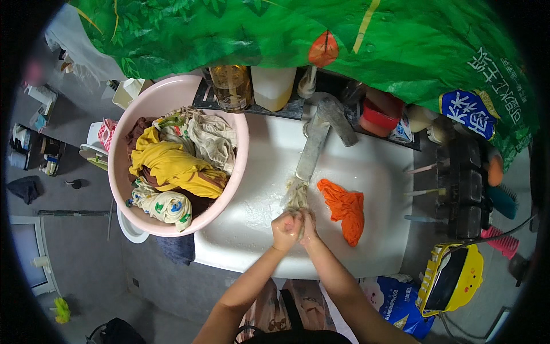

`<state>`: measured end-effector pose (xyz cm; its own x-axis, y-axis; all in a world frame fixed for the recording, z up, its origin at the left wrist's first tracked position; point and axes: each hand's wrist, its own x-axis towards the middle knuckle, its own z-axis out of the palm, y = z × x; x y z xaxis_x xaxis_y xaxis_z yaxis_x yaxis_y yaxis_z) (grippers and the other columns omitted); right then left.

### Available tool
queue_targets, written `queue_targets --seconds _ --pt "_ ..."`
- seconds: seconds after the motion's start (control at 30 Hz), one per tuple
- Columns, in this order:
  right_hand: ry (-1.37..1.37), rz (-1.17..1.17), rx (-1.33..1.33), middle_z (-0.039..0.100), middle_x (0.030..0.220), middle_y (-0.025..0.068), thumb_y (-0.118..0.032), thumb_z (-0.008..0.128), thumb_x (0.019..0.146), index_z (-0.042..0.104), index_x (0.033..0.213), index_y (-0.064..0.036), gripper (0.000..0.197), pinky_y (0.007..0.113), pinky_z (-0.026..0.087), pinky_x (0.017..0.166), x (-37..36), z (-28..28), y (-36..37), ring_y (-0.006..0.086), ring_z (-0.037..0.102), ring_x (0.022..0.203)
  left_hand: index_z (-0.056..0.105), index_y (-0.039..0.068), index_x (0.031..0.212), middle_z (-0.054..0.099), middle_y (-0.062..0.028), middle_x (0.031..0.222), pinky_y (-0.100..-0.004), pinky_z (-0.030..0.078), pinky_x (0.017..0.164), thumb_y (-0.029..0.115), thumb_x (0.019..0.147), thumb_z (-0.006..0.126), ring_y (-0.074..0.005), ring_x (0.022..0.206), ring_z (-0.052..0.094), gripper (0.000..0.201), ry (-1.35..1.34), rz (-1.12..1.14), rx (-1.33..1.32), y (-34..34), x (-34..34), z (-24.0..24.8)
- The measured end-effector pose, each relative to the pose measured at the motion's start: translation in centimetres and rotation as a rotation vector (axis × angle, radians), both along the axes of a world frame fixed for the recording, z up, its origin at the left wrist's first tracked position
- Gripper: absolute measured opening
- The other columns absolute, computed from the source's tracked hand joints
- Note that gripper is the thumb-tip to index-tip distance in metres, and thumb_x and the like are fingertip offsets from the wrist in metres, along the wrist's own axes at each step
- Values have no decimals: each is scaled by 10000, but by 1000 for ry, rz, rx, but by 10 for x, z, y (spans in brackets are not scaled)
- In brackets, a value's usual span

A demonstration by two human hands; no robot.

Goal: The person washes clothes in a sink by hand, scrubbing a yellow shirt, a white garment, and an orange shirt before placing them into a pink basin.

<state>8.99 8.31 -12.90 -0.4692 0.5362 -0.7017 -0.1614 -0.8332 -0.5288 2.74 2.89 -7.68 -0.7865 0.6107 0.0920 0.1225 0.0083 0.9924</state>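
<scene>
The sink [385,172] is overlapped at left by the tub [242,146]; open surface is available around the orange cloth [346,211]. Beneath the tap [313,152], the pale cloth [297,198], wet and bunched, is clamped in the joined grip of left hand [286,230] and right hand [310,226]. White print [487,71] and a blue label [468,114] are borne by the green bag [229,34].

Clasps a pale cloth [297,198] with left hand [287,229] and right hand [309,227] close together, below the spout of a grey tap [313,149], toward the front edge of a white sink [384,178]. Shows an orange cloth [345,210] crumpled between the hands and the sink's right edge, a pink tub [143,94] of bundled clothes [166,160] over the left edge, an amber bottle [230,90] and a white bottle [274,87] along the back edge.
</scene>
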Motion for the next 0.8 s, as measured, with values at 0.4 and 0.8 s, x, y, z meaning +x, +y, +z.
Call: queue_targets --seconds 0.4,0.8 --pt "-250 677 1700 538 896 104 -127 597 653 588 839 -44 204 323 405 743 9 52 8 295 497 781 455 -35 1101 529 -135 1010 -245 395 817 160 774 546 -174 967 499 392 -727 -61 -389 5 -42 -78" --pt "-119 632 90 545 904 48 -340 469 827 500 1004 -34 355 292 423 734 -27 3 51 170 510 810 447 48 592 461 -123 544 -349 385 467 110 704 529 -298 492 475 152 383 -219 -69 8 12 27"
